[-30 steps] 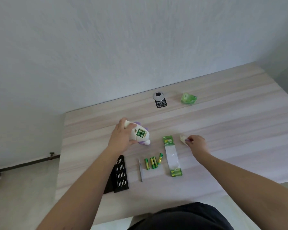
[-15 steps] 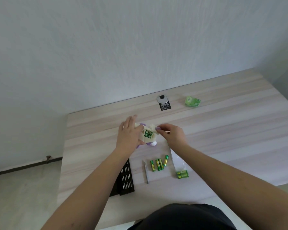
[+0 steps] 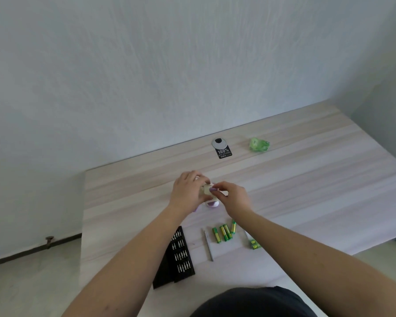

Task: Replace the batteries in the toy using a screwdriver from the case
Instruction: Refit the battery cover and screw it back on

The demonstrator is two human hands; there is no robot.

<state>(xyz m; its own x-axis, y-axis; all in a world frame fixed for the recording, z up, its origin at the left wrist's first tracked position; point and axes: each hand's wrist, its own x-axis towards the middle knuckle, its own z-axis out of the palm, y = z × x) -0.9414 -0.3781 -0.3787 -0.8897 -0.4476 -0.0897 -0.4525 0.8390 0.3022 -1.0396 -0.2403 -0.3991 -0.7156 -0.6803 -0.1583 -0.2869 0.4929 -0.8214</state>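
Head view, looking down: at about seven o'clock on the worktop (image 3: 306, 179) lies the open black case (image 3: 177, 257) with its rows of bits. Above it, near the middle, the left hand (image 3: 188, 192) wraps its curled fingers round the white and purple toy (image 3: 209, 197), holding it on the worktop. The right hand (image 3: 232, 197) meets it from three o'clock, its fingertips pinching a small pale cover (image 3: 207, 189) against the toy. At six o'clock the slim screwdriver (image 3: 208, 244) lies beside four loose green batteries (image 3: 223, 233), with a battery pack (image 3: 254, 244) partly under the right forearm. Off at one o'clock sits a crumpled green wrapper (image 3: 259, 144).
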